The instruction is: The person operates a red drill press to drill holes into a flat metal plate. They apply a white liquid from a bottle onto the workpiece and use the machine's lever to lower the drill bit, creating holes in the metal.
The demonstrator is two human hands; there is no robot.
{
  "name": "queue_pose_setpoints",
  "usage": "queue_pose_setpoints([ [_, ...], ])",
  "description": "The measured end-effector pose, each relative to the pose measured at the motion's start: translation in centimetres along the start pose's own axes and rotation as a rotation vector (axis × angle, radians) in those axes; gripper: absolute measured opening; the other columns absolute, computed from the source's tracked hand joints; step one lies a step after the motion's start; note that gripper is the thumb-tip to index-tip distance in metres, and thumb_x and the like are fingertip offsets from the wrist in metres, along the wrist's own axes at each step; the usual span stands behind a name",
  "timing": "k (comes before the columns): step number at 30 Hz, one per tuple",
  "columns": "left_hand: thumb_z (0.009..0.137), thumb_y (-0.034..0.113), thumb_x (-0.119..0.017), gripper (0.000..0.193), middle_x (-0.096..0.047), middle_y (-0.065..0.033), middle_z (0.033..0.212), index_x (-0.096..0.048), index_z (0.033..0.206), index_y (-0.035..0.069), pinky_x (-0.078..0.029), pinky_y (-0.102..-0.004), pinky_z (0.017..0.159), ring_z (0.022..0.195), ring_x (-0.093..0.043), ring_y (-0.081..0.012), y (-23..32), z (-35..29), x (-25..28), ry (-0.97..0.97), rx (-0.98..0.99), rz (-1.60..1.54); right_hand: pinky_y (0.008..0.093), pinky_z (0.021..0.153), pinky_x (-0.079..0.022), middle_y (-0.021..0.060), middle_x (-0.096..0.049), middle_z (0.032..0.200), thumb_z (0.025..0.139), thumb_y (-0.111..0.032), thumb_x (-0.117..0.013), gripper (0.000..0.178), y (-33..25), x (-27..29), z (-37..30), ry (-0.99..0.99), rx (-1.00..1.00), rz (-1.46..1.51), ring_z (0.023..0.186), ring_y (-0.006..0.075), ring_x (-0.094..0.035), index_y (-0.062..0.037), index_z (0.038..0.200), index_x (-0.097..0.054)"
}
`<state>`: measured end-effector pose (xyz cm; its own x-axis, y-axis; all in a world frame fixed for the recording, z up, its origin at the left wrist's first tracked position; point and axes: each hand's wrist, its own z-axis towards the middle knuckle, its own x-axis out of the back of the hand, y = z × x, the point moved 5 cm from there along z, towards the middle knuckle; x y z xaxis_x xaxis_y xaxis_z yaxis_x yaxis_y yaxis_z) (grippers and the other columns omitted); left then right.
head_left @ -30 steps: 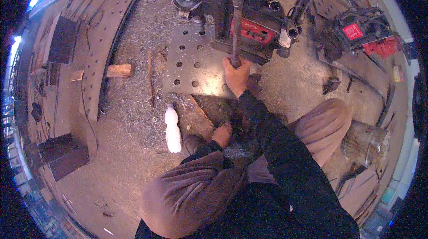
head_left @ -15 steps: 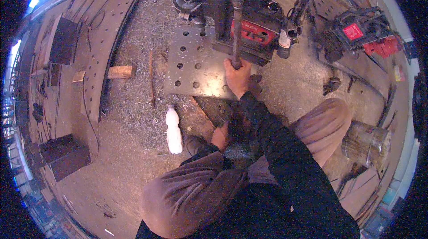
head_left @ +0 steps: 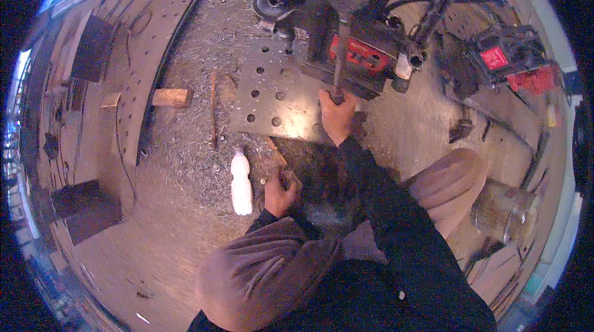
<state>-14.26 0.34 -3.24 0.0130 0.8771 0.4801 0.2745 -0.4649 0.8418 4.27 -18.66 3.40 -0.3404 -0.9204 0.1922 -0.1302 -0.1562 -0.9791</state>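
My right hand (head_left: 338, 118) is wrapped round the lower end of a long feed handle (head_left: 340, 53). The handle belongs to a dark magnetic drill (head_left: 365, 60) with a red control panel, standing on a steel plate (head_left: 263, 106) with rows of round holes. Low in front of the plate's near edge, my left hand (head_left: 281, 194) has its fingers curled together. Whatever they may hold is too small or hidden to make out. Just left of that hand lies a bottle (head_left: 242, 185) filled with something white.
Metal shavings (head_left: 192, 128) litter the floor, with a thin rusty rod (head_left: 214, 109) among them. A long perforated beam (head_left: 145, 84) on a wood block (head_left: 172, 97) runs along the left. Right of my knee is a metal bucket (head_left: 504, 208); a black-and-red machine (head_left: 504, 60) sits farther back.
My left hand has moved left, out from under the plate's near side toward the bottle. My right hand stays on the handle. The whole view has shifted slightly.
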Motion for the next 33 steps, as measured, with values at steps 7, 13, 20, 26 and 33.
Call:
queue_pose_setpoints([
  [7,0.087,0.023,-0.069,0.049,-0.066,-0.0224,0.087,-0.053,0.128,0.000,-0.052,-0.0405,0.067,0.073,-0.066,-0.0357,2.3,5.4,2.4,0.121,-0.138,-0.052,0.0302,0.058,-0.042,-0.0031,-0.055,0.066,0.085,-0.016,-0.069,0.018,4.4,-0.6,0.5,0.266,0.113,0.053,0.061,0.0107,-0.051,-0.0013,0.080,-0.062],
  [13,0.092,0.037,-0.062,0.052,-0.066,-0.0256,0.084,-0.052,0.131,0.004,-0.051,-0.0469,0.066,0.075,-0.066,-0.0411,7.0,16.2,5.8,0.166,-0.178,0.110,0.0310,0.062,-0.045,0.0027,-0.058,0.082,0.088,-0.014,-0.066,0.026,4.5,-8.1,1.4,0.121,-0.005,0.395,0.068,0.0127,-0.053,-0.0004,0.103,-0.049],
  [20,0.092,0.033,-0.062,0.044,-0.067,-0.0255,0.085,-0.054,0.121,0.001,-0.050,-0.0497,0.070,0.083,-0.065,-0.0443,7.7,23.8,4.4,0.165,-0.223,0.163,0.0263,0.058,-0.043,0.0019,-0.056,0.080,0.090,-0.010,-0.065,0.019,1.5,-8.5,-0.1,0.180,-0.040,0.299,0.070,0.0098,-0.054,-0.0038,0.097,-0.049],
  [26,0.090,0.034,-0.062,0.046,-0.066,-0.0268,0.087,-0.057,0.118,-0.002,-0.049,-0.0511,0.073,0.082,-0.064,-0.0445,8.2,25.4,2.2,0.226,-0.310,0.247,0.0259,0.057,-0.044,0.0049,-0.057,0.082,0.089,-0.007,-0.065,0.023,7.3,-8.6,0.5,0.148,-0.078,0.321,0.068,0.0102,-0.054,-0.0038,0.099,-0.045],
  [33,0.090,0.035,-0.063,0.048,-0.064,-0.0236,0.073,-0.057,0.122,-0.001,-0.047,-0.0495,0.063,0.070,-0.063,-0.0420,9.0,26.0,2.7,0.219,-0.289,0.216,0.0242,0.056,-0.043,0.0036,-0.057,0.078,0.089,-0.004,-0.062,0.017,9.7,-9.3,0.6,0.077,-0.063,0.220,0.066,0.0091,-0.054,-0.0015,0.101,-0.050],
])
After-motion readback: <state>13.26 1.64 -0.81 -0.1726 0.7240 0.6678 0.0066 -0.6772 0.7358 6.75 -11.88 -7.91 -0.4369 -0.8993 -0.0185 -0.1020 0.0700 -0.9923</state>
